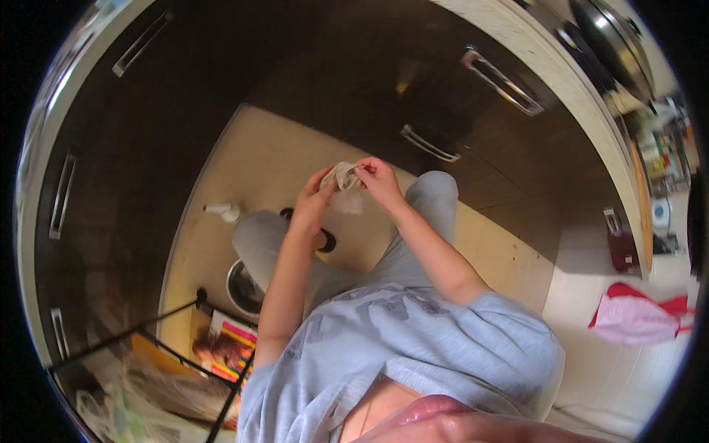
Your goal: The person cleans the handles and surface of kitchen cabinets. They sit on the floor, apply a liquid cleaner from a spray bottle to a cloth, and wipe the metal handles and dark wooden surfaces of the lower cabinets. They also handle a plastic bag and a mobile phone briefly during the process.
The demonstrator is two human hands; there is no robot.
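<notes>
Both hands are raised in front of my knees, over the beige floor [266,144]. A crumpled off-white cloth [344,176] is held between them, its lower end hanging loose. My left hand [313,202] grips the bunched left side of the cloth. On the other side, my right hand [379,180] pinches its upper right edge between thumb and fingers. Some of the cloth is hidden behind the fingers.
Dark glossy cabinets [310,72] with metal handles surround me in front and at left. Beside my left knee are a white bottle [222,211] and a metal bowl [243,288]. A black wire rack [166,354] with plastic bags stands lower left. A pink-and-red cloth item [631,315] is at right.
</notes>
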